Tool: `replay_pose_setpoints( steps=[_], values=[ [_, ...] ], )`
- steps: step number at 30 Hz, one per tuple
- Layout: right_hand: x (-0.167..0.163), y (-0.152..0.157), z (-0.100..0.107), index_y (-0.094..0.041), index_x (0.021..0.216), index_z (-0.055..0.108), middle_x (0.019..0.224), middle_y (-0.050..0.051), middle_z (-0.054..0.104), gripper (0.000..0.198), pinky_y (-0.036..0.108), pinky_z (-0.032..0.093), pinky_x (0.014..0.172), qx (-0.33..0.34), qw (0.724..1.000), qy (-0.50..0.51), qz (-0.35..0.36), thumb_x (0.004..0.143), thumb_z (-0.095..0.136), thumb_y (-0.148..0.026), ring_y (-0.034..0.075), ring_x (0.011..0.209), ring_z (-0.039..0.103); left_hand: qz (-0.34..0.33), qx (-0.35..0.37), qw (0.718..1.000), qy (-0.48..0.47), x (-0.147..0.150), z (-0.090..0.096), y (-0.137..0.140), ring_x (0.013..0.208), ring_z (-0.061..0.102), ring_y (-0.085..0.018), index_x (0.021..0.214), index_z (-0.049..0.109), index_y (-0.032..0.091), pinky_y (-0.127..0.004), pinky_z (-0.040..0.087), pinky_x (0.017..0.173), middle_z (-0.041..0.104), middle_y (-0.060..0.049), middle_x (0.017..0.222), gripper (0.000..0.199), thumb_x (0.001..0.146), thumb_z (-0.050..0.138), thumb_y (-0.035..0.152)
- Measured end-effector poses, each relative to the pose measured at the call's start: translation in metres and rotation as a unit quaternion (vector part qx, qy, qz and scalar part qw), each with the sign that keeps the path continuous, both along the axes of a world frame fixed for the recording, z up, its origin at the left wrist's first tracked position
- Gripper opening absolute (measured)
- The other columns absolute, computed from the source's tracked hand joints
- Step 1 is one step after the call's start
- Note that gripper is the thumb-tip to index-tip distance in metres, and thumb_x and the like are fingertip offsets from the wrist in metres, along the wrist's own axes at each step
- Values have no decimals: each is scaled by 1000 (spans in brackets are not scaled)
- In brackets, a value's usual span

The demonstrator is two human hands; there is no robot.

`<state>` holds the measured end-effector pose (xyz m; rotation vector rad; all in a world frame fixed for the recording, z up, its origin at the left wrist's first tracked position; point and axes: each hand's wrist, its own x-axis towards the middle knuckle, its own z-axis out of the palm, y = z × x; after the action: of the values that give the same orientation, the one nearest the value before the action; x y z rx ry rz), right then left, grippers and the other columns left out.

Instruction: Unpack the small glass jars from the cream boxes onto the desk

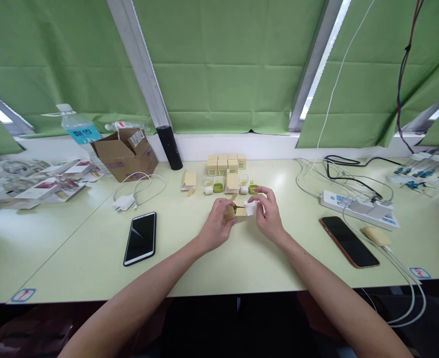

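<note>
My left hand (215, 226) is closed around a small tan cardboard box (240, 212), whose end flaps stand open. Between the fingers of my right hand (270, 217) is a small white slip of paper (250, 208), right at the box's edge. Just beyond my hands lie small green cases (218, 188) and little white cylinders (208, 190), with clear round pieces behind them. An opened tan box (231, 182) sits among them, and one more opened box (188, 181) lies to their left. Several closed tan boxes (222, 165) are lined up behind.
A phone (140, 238) and a white charger (124, 203) with cable lie left. On the right are another phone (349, 242), a power strip (359, 210) and loose cables. A carton (128, 156), a black cylinder (169, 147) and a large bottle (80, 130) stand at the back.
</note>
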<state>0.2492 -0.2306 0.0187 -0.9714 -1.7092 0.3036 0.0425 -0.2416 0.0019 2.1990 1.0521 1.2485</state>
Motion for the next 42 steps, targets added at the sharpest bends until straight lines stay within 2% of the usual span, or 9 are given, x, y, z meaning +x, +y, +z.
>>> replay_pose_setpoints(
  steps=[4, 10, 17, 21, 24, 28, 31, 38, 42],
  values=[
    [0, -1, -4, -26, 92, 69, 127, 10, 56, 38, 53, 54, 103, 71, 995, -74, -4, 85, 43, 0, 29, 129, 49, -6, 10, 1000, 23, 0, 1, 0, 112, 56, -23, 128, 52, 25, -42, 56, 96, 48, -10, 123, 37, 94, 57, 11],
    [1, 1, -2, -27, 95, 74, 130, 8, 62, 45, 58, 50, 108, 87, 989, -119, -10, 83, 43, 3, 31, 133, 44, 0, 29, 999, 45, 0, 1, 0, 121, 55, -24, 144, 47, 28, -46, 55, 104, 47, -11, 126, 55, 94, 57, 10],
    [1, -6, 6, -24, 77, 65, 126, 10, 65, 19, 59, 48, 110, 70, 993, -94, 2, 91, 57, -14, 33, 133, 47, 54, 69, 994, 67, 0, 1, -3, 119, 59, -26, 151, 42, 26, -44, 60, 98, 46, -13, 130, 59, 95, 56, 12],
    [-3, -8, 6, -23, 60, 57, 123, 10, 68, 33, 58, 49, 108, 40, 995, -93, -11, 92, 65, -26, 35, 134, 45, 75, 97, 986, 111, 0, 1, -7, 108, 64, -24, 152, 42, 28, -36, 63, 79, 47, -13, 128, 59, 95, 54, 14],
    [-6, -7, 3, -24, 61, 61, 122, 11, 68, 29, 60, 51, 106, -9, 995, -92, -31, 88, 71, -30, 37, 135, 42, 88, 145, 971, 166, 1, -2, -8, 111, 64, -25, 153, 41, 31, -31, 62, 69, 48, -13, 128, 62, 95, 51, 11],
    [-10, -2, -7, -26, 75, 73, 125, 12, 65, 9, 62, 48, 109, -70, 995, -72, -23, 83, 75, -27, 36, 134, 42, 119, 234, 941, 211, 2, -7, -6, 119, 61, -30, 152, 44, 31, -33, 63, 71, 51, -15, 125, 61, 96, 49, 10],
    [-12, 3, -15, -26, 72, 73, 127, 12, 63, 9, 62, 48, 109, -105, 994, -40, -9, 80, 76, -23, 35, 132, 43, 119, 266, 929, 228, 4, -8, -6, 118, 61, -30, 151, 46, 30, -36, 63, 75, 54, -15, 121, 61, 95, 49, 7],
    [-6, 10, -8, -24, 79, 63, 123, 10, 70, 24, 50, 54, 104, -195, 961, 178, 79, 84, 75, -44, 28, 118, 65, 153, 141, 951, 229, 4, 5, -11, 114, 63, -30, 151, 44, 29, -30, 58, 62, 53, -15, 127, 61, 93, 57, 16],
    [1, 14, -1, -26, 84, 53, 96, 4, 74, 41, 46, 61, 91, -235, 927, 282, 79, 82, 76, -60, 23, 94, 72, 185, 95, 956, 205, -3, 11, -7, 109, 64, -29, 147, 46, 28, -28, 54, 56, 53, -14, 126, 58, 92, 60, 20]
  ],
)
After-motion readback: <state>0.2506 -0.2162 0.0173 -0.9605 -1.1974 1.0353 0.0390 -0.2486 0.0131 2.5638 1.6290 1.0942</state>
